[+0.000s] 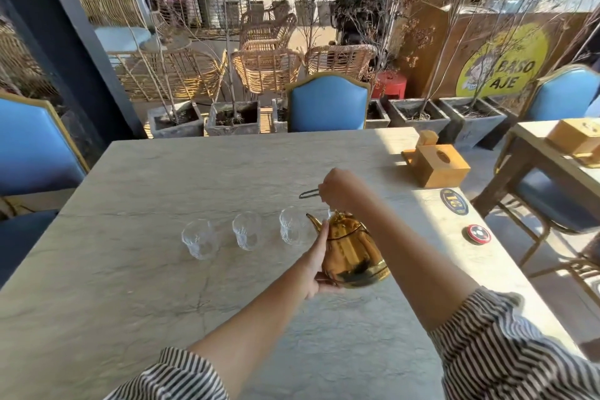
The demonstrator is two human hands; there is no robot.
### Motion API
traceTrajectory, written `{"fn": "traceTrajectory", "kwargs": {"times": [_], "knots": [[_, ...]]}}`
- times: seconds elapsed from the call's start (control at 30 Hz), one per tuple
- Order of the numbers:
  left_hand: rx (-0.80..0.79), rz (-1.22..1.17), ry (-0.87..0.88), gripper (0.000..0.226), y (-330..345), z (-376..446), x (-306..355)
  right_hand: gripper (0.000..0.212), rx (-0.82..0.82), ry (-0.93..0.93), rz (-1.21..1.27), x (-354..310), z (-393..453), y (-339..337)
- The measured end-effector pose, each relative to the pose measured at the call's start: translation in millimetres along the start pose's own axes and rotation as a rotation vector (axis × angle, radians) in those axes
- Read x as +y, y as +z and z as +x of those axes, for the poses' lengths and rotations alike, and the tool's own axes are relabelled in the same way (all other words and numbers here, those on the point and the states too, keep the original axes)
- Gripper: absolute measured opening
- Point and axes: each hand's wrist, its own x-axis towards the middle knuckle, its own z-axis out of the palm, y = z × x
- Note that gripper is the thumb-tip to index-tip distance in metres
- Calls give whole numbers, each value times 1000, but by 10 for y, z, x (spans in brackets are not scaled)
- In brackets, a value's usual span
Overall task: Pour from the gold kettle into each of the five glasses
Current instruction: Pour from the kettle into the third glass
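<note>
The gold kettle (pixel 352 253) hangs above the marble table (pixel 136 286), tilted with its spout toward the row of glasses. My right hand (pixel 337 190) grips its thin dark wire handle from above. My left hand (pixel 316 261) presses flat against the kettle's left side and base. Three clear empty glasses stand in a row: the left glass (pixel 198 239), the middle glass (pixel 247 230) and the right glass (pixel 293 226), which sits just beside the spout. The kettle and my right arm hide whatever stands further right in the row.
A wooden tissue box (pixel 436 166) stands at the table's far right, with a round dark badge (pixel 454 201) and a red-rimmed disc (pixel 476 234) near the right edge. Blue chairs (pixel 328 104) surround the table. A second table (pixel 552 146) is to the right.
</note>
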Motion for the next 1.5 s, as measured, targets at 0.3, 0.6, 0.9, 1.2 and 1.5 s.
{"fn": "traceTrajectory", "kwargs": {"times": [0.3,0.6,0.9,1.2,1.5], "knots": [[-70,-30,-12,97,-63,-23,101,15,26,17,-27,-241,96,-83],[-91,-27,-11,103,-48,-145,203,19,31,15,-66,-366,72,-236],[-145,-36,-2,103,15,-266,298,19,45,7,-113,-434,50,-386],[-203,-66,-8,111,65,-275,334,23,-7,-6,-132,-486,-10,-564],[-217,-32,-6,111,31,-201,284,23,-3,1,-143,-443,8,-505]]}}
